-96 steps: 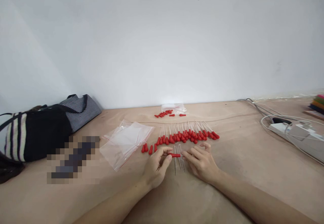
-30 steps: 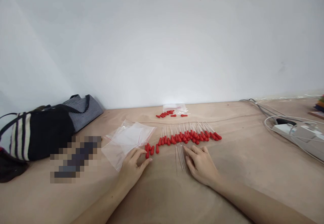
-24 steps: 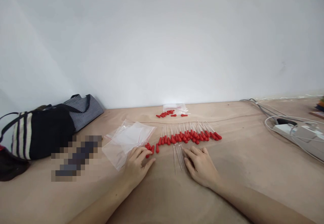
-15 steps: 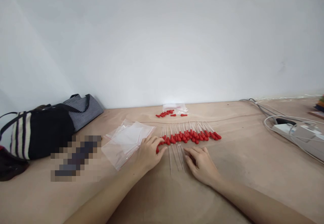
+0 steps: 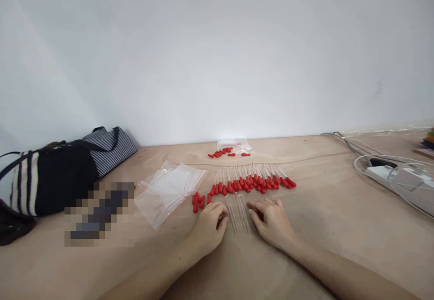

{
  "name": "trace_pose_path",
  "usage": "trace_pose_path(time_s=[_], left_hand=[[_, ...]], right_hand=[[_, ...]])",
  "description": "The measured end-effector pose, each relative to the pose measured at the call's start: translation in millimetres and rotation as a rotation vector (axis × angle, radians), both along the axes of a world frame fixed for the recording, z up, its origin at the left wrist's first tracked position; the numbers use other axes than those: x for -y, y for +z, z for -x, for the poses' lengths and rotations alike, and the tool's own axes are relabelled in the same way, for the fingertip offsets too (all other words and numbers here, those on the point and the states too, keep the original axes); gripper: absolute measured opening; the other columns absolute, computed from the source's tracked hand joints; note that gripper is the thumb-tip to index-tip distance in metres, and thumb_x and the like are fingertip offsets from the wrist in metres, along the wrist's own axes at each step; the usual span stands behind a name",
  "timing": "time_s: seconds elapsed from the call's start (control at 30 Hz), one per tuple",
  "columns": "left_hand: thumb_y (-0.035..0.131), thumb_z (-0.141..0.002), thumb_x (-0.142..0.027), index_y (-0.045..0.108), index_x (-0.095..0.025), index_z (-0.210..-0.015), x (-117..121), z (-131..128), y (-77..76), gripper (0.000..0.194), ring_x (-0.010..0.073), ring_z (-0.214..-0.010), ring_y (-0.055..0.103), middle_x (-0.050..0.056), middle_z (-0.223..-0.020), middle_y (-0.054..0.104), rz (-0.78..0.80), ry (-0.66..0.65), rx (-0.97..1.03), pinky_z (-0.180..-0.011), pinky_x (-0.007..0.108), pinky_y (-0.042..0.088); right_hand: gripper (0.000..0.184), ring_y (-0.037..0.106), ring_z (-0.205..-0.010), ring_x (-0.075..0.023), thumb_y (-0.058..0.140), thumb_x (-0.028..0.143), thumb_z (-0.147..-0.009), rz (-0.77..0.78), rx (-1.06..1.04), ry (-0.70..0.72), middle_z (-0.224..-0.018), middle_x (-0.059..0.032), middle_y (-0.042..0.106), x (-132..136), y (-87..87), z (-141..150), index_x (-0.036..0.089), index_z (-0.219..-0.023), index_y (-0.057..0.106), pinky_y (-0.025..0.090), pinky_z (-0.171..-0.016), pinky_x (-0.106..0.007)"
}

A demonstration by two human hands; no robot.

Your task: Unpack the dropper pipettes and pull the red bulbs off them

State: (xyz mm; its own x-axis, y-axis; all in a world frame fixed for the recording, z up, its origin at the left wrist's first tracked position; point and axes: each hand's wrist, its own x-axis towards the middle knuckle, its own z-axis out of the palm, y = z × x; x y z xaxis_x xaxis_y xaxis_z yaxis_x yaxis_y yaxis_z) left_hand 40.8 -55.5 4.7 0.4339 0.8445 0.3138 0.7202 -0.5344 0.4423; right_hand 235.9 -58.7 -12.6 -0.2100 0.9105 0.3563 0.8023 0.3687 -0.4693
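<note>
Fingers of left hand (image 5: 209, 226) curled nearly closed, fingers of right hand (image 5: 273, 223) loosely bent, can't tell if either holds anything, glass dropper tubes (image 5: 242, 211) on surface (image 5: 237, 268) between hands, red-bulbed droppers (image 5: 247, 183) at 12 o'clock, loose red bulbs (image 5: 202, 202) at 10 o'clock

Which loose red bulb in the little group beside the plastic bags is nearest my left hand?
The rightmost bulb of that group, just beyond your left hand; it lies slightly apart, while the others bunch together farther left.
</note>
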Motion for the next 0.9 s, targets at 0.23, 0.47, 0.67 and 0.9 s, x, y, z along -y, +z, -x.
trace_pose_path(time_s=[0.23,0.47,0.67,0.9], left_hand=[[0.043,-0.071,-0.004,0.051,-0.019,-0.070,0,-10,-2.2,0.017,0.0184,-0.085,0.055,0.004,-0.091,0.062,-0.026,-0.059,0.062,-0.075,0.032,0.045],[0.045,-0.070,-0.004,0.050,-0.019,-0.068,-4,-15,-6.4,0.016,0.0193,-0.091,0.055,0.005,-0.094,0.062,-0.013,-0.056,0.086,-0.077,0.033,0.045],[0.046,-0.072,-0.010,0.050,-0.018,-0.071,-15,-9,0.1,0.010,0.0151,-0.070,0.056,0.002,-0.076,0.058,-0.047,0.034,0.094,-0.063,0.027,0.046],[0.051,-0.075,-0.015,0.055,-0.017,-0.088,-46,-14,10.2,0.013,0.0196,-0.078,0.056,0.005,-0.084,0.060,-0.118,0.072,-0.071,-0.068,0.032,0.045]], right_hand=[[0.024,0.057,-0.067,-0.0160,0.042,0.026,-0.079,0.046,-0.078,0.017,-0.072,-0.0025,0.066,1,-1.9,3,0.024,-0.083,0.065,0.032,-0.064,-0.028],[0.021,0.058,-0.067,-0.0154,0.045,0.024,-0.078,0.079,-0.118,-0.006,-0.077,-0.0012,0.067,1,-2.0,4,0.025,-0.080,0.066,0.035,-0.065,-0.029],[0.023,0.059,-0.067,-0.0158,0.045,0.027,-0.078,0.043,-0.149,-0.036,-0.077,-0.0020,0.068,1,-4.8,3,0.025,-0.087,0.066,0.037,-0.065,-0.029],[0.024,0.059,-0.067,-0.0176,0.043,0.029,-0.079,0.075,-0.224,-0.045,-0.076,-0.0027,0.067,1,-5.1,2,0.025,-0.084,0.067,0.038,-0.068,-0.033]])
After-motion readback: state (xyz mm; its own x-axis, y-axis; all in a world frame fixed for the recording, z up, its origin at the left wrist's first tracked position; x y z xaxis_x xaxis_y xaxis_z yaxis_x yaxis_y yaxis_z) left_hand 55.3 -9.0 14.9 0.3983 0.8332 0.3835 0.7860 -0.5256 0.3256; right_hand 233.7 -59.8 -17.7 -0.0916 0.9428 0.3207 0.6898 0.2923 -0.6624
